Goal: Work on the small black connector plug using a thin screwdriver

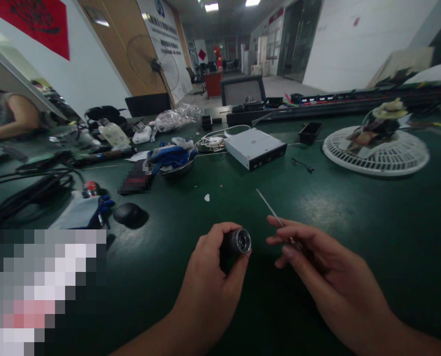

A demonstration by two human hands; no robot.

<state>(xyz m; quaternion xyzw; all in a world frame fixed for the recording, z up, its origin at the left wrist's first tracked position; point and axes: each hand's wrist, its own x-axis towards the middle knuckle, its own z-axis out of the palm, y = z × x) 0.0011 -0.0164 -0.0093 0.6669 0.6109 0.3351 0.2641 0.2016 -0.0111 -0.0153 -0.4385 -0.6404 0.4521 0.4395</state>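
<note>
Being held on the near side of the silver box point(253, 143), a dark round tube point(238, 242) is clamped between the thumb and fingers of the left hand point(211, 272). A thin metal rod point(268, 204) is pinched by the right hand point(335, 272), nearer than the box too. A black mouse point(127, 214) is seen left of the box.

- 1 tube point(233, 243): dk. body, matt; rim shiny, metal-look.
- 1 rod point(268, 205): thin, smooth, bright metal.
- 1 drive point(255, 147): matt gry. metal case, blk. plastic front.
- 1 grille point(376, 153): wht. plastic, ribbed.
- 1 mouse point(127, 214): blk. plastic, smooth.
- 1 wrap point(179, 117): clr. plastic, crinkled, glossy.
- 1 tabletop point(190, 202): grn., smooth, semi-gloss.
</note>
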